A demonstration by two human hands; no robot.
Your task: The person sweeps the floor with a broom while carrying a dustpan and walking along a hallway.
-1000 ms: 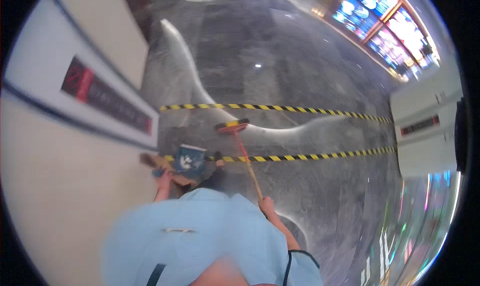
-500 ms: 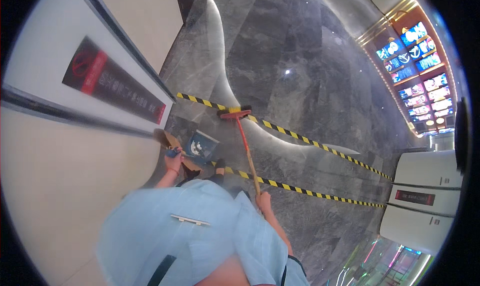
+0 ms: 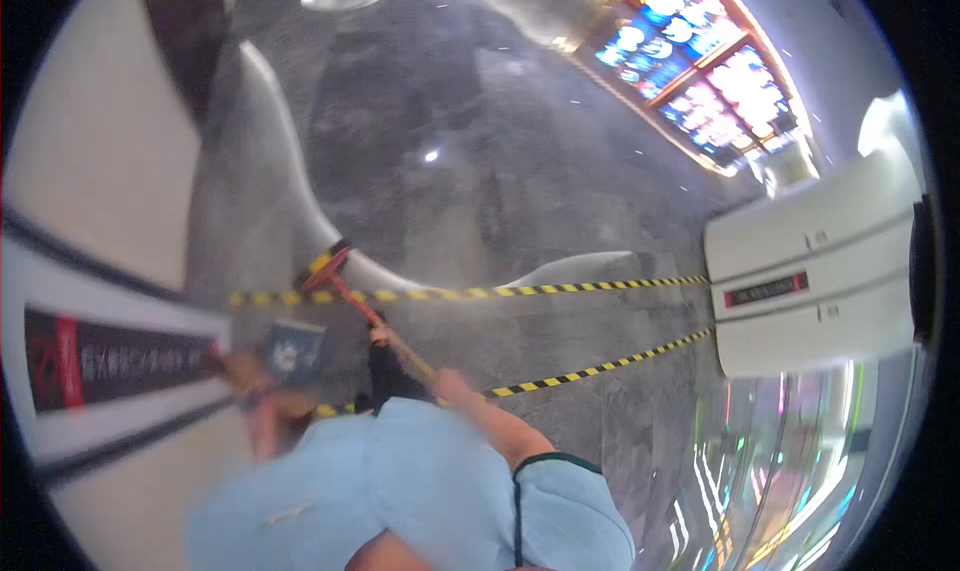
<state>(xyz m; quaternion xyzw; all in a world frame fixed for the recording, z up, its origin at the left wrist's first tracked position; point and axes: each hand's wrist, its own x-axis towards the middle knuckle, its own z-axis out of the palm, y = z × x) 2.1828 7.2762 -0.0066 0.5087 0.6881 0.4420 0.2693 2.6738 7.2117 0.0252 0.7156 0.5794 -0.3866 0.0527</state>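
My right hand (image 3: 455, 389) is closed round the wooden end of the handle of a broom (image 3: 403, 353). The broom's red and yellow head with dark bristles (image 3: 325, 268) rests on the floor ahead to the left, by the far striped tape. At lower left, my left hand (image 3: 262, 416) is smeared by motion, but its fingers look wrapped round the handle of a blue dustpan (image 3: 318, 349). White scraps (image 3: 288, 356) lie in the pan. A brown thing (image 3: 240, 373), too blurred to name, is beside the left hand.
Two black-and-yellow tape strips (image 3: 560, 289) cross the grey tiled floor (image 3: 450, 211). A white panel with a dark sign (image 3: 130, 356) stands close at left, more white panels (image 3: 800, 321) at right. Lit screens (image 3: 690, 61) hang at the far right. My dark shoe (image 3: 378, 333) is near the broom.
The view has turned, so the surroundings are shifted and tilted. The broom and dustpan now appear farther left, and a dark-clad leg shows beside the broom. Both hands keep their grips.
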